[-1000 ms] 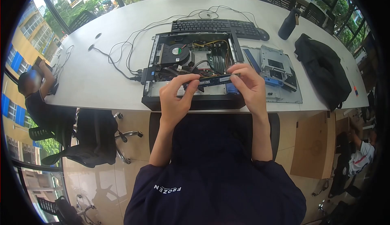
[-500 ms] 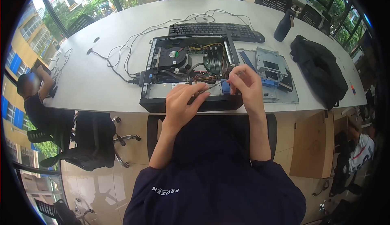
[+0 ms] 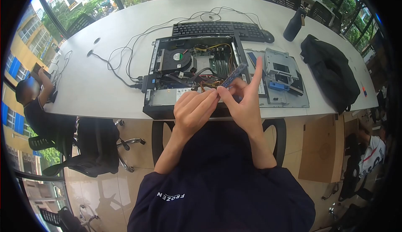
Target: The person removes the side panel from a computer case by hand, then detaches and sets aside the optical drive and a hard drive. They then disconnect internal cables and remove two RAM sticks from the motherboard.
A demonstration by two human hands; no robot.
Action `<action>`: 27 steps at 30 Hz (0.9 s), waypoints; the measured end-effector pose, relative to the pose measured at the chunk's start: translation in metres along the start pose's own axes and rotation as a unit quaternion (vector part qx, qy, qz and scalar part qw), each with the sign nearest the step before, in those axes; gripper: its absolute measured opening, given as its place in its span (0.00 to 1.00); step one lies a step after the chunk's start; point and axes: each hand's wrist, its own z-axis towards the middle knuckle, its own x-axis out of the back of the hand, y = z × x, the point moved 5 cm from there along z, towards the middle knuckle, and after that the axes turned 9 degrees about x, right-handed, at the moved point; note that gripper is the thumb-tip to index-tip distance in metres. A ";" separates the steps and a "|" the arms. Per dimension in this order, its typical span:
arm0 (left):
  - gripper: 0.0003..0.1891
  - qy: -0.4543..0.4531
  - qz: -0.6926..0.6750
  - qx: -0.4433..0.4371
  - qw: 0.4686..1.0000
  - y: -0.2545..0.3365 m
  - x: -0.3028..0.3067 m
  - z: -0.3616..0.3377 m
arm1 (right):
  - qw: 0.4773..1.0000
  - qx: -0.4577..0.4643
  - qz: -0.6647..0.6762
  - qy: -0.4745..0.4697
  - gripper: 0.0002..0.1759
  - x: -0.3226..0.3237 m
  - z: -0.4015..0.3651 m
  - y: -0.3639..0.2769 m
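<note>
A RAM stick (image 3: pixel 234 75), a narrow bluish circuit board strip, is held tilted over the front edge of the opened desktop computer (image 3: pixel 167 110). My right hand (image 3: pixel 244 106) pinches its lower end between thumb and bent fingers, with the index finger pointing up. At the same end, the fingertips of my left hand (image 3: pixel 192 112) are pressed together and meet the right thumb; they partly hide the end of the stick. Inside the case, a round fan (image 3: pixel 180 57), dark memory slots (image 3: pixel 220 62) and coloured wires show.
Behind the case lie a black keyboard (image 3: pixel 209 30) and mouse (image 3: pixel 268 36). Right of it are a metal side panel with a drive bracket (image 3: pixel 278 66), a dark bottle (image 3: pixel 294 25) and a black cloth bag (image 3: pixel 328 71). Cables run left. Another person (image 3: pixel 33 102) sits at the left.
The RAM stick has turned so its broad face shows and its far end points up and right. My right hand has shifted left and lower, closer to my left fingertips.
</note>
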 end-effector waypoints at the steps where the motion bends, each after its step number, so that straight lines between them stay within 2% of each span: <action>1: 0.17 0.000 0.000 0.000 1.000 -0.001 0.001 -0.001 | 1.000 0.000 0.000 0.000 0.62 -0.001 0.001 -0.002; 3: 0.18 -0.009 -0.009 0.004 1.000 -0.001 0.002 -0.002 | 0.996 0.019 -0.083 -0.041 0.54 -0.006 0.003 -0.010; 4: 0.18 -0.008 -0.008 0.006 1.000 -0.002 0.003 -0.002 | 0.995 0.019 -0.083 -0.043 0.54 -0.006 0.004 -0.010; 6: 0.19 -0.012 0.003 0.001 1.000 -0.001 0.004 -0.001 | 0.985 0.018 -0.147 -0.091 0.41 -0.007 0.004 -0.008; 7: 0.19 -0.011 0.007 0.003 1.000 0.000 0.005 -0.002 | 0.985 0.017 -0.145 -0.094 0.41 -0.007 0.004 -0.004; 9: 0.21 -0.034 0.003 0.040 0.999 0.001 0.004 -0.001 | 0.983 0.039 -0.150 -0.097 0.32 -0.006 0.004 0.000; 10: 0.21 -0.034 0.002 0.041 0.999 0.003 0.005 0.001 | 0.984 0.017 -0.140 -0.110 0.29 -0.002 0.003 -0.002; 11: 0.22 -0.036 -0.004 0.049 0.998 0.004 0.006 0.004 | 0.984 0.016 -0.141 -0.110 0.29 0.002 0.005 -0.003; 13: 0.24 -0.041 -0.011 0.056 0.998 0.005 0.005 0.008 | 0.997 -0.011 0.007 -0.077 0.29 0.009 0.016 0.001; 15: 0.25 -0.030 -0.013 0.103 0.994 0.001 0.005 0.010 | 0.997 -0.030 0.015 -0.071 0.25 0.018 0.032 0.003; 16: 0.22 -0.070 0.014 0.116 0.991 0.000 0.004 0.010 | 0.999 -0.010 0.023 -0.031 0.23 0.028 0.044 0.010; 17: 0.22 -0.071 0.014 0.118 0.990 0.001 0.003 0.008 | 0.999 0.009 0.030 0.010 0.21 0.036 0.053 0.016; 18: 0.20 -0.081 0.044 0.108 0.990 0.001 0.000 0.007 | 0.999 0.010 0.028 0.010 0.21 0.039 0.061 0.021; 20: 0.17 -0.088 0.070 0.097 0.989 0.001 -0.006 0.009 | 0.999 0.004 0.023 -0.042 0.18 0.041 0.076 0.031; 25: 0.09 -0.104 0.086 0.088 0.987 0.003 -0.008 0.008 | 0.994 0.027 -0.056 -0.085 0.14 0.045 0.101 0.051; 27: 0.08 -0.112 0.090 0.091 0.985 0.003 -0.008 0.007 | 0.967 0.014 -0.196 -0.163 0.12 0.036 0.116 0.052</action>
